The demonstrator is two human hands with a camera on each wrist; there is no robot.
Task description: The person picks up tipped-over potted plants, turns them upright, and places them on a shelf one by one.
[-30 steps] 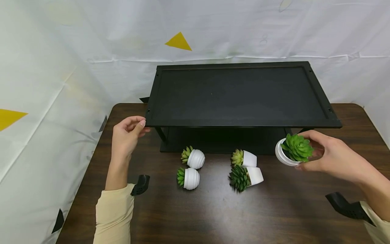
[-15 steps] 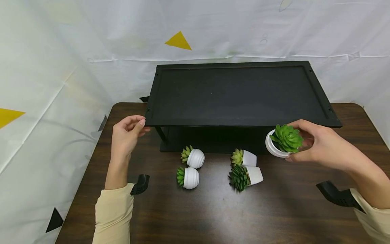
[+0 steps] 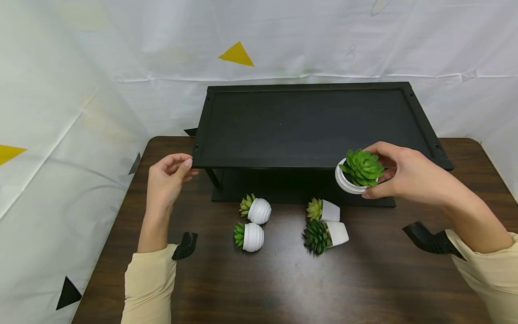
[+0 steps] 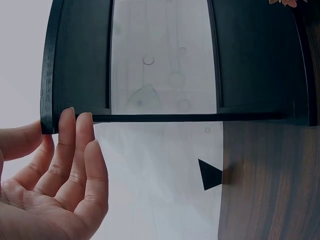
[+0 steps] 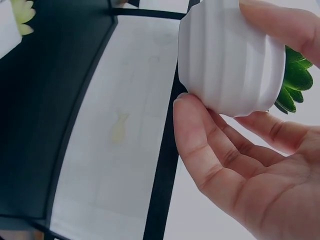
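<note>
One white-potted succulent (image 3: 359, 172) gripped by right hand (image 3: 410, 174); left hand (image 3: 166, 179) pinches corner of black shelf (image 3: 307, 126).

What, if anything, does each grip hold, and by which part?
Right grip: potted succulent, by the pot's side. Left grip: black shelf, by its top's near-left corner.

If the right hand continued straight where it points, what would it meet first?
Probably the black shelf's top, held potted succulent leading; depth is unclear, so the right hand might pass above.

Left hand (image 3: 167, 174): thumb-finger pinch, forearm (image 3: 150, 274) behind it. Right hand (image 3: 398, 173): fingers (image 5: 192, 137) curled in grip, forearm (image 3: 479, 231) back to its right.
</note>
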